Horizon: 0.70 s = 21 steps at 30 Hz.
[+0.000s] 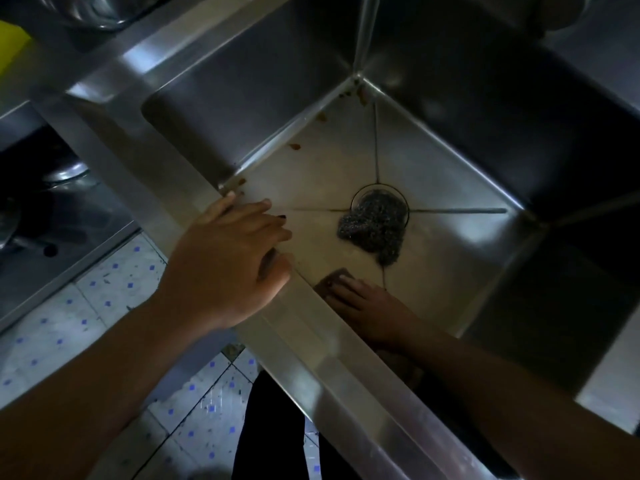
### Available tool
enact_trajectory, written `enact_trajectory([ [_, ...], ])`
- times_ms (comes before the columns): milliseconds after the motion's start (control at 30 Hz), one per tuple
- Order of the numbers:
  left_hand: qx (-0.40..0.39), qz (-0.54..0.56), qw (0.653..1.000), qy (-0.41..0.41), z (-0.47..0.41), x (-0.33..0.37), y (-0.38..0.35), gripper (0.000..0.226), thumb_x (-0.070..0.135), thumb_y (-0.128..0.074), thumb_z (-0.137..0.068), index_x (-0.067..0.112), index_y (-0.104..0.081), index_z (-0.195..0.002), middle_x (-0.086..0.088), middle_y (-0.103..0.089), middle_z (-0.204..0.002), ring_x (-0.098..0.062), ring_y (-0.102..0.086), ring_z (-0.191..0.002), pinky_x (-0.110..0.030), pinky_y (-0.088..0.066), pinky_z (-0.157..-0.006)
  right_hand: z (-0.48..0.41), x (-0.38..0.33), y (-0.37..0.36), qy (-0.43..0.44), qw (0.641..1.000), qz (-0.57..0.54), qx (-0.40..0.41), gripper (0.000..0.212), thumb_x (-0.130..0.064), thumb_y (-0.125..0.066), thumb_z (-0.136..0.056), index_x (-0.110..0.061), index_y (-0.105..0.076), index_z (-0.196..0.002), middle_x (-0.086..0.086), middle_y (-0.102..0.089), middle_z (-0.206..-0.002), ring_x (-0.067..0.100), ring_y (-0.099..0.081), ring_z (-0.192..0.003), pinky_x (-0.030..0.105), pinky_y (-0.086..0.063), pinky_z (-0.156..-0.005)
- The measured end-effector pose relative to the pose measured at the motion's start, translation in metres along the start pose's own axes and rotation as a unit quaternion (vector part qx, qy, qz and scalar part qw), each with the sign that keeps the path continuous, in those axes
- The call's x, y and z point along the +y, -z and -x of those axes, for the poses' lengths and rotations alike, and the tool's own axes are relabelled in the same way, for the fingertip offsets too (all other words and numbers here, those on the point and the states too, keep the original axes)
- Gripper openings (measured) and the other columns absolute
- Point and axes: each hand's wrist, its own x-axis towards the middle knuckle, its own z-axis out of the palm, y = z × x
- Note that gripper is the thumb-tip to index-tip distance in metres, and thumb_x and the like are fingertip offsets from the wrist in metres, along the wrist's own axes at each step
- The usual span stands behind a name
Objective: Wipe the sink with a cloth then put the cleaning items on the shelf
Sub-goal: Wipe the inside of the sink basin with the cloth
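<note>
At 10 o'clock of the view, only a yellow corner (10,43), too cropped to name. Further right, left hand (225,261) laid on the near rim of the sink (311,341), fingers (252,207) straight and slightly spread, gripping nothing. Brown stains (294,146) along the bottom edge at 11 o'clock from the drain, so wiping judged only partly done. Over the drain itself, a steel scourer (374,230). At 6 o'clock from it, right hand (367,306) down in the basin, fingers (349,287) flat and close together, pressing the cloth (325,280) on the bottom by the near wall. Left to do: rest of the wiping, then cloth and scourer to the shelf, not in view
</note>
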Motion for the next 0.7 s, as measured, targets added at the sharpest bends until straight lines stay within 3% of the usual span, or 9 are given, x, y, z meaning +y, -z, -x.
enact_trajectory([
  [133,-0.003,-0.004,1.000,0.001,-0.001,-0.001,-0.001,0.048,0.040,-0.035,-0.082,0.015,-0.068,-0.106,-0.005,-0.067,-0.114,-0.021,-0.053,-0.119,-0.042,-0.025,-0.108,-0.020,0.006,-0.016,-0.013,0.998,-0.066,0.015,0.054,-0.032,-0.075,-0.075,-0.015,-0.060,-0.125,0.010,-0.057,-0.132,0.035,-0.052,-0.122,0.047,-0.049,-0.090],
  [200,-0.006,-0.001,1.000,0.003,-0.002,-0.002,-0.001,0.049,0.040,-0.033,-0.082,0.015,-0.067,-0.106,-0.004,-0.066,-0.115,-0.021,-0.053,-0.119,-0.041,-0.024,-0.108,-0.038,0.009,-0.020,-0.021,0.995,-0.092,0.020,0.054,-0.029,-0.066,-0.083,-0.013,-0.051,-0.133,0.013,-0.047,-0.141,0.037,-0.040,-0.132,0.050,-0.038,-0.103],
  [267,-0.006,-0.004,1.000,0.005,-0.002,-0.001,-0.002,0.049,0.040,-0.033,-0.082,0.015,-0.067,-0.106,-0.004,-0.066,-0.115,-0.020,-0.053,-0.119,-0.037,-0.022,-0.109,-0.057,0.012,-0.023,-0.034,0.992,-0.118,0.028,0.054,-0.030,-0.048,-0.094,-0.015,-0.033,-0.144,0.012,-0.027,-0.153,0.034,-0.017,-0.143,0.046,-0.018,-0.115],
  [333,-0.001,-0.010,1.000,0.006,-0.002,-0.001,-0.002,0.049,0.040,-0.034,-0.082,0.013,-0.068,-0.105,-0.005,-0.067,-0.113,-0.020,-0.054,-0.118,-0.033,-0.020,-0.108,-0.075,0.016,-0.024,-0.055,0.991,-0.121,0.030,0.055,-0.033,-0.038,-0.097,-0.020,-0.021,-0.148,0.007,-0.013,-0.158,0.028,-0.003,-0.146,0.041,-0.008,-0.117],
  [700,-0.001,-0.015,1.000,0.025,-0.001,0.001,-0.002,0.048,0.040,-0.034,-0.083,0.018,-0.067,-0.109,-0.002,-0.064,-0.119,-0.018,-0.048,-0.124,-0.031,-0.015,-0.112,-0.060,0.007,-0.022,-0.095,0.982,-0.161,0.018,0.052,-0.030,-0.037,-0.099,-0.020,-0.023,-0.148,0.004,-0.011,-0.158,0.024,0.001,-0.146,0.040,-0.012,-0.118],
])
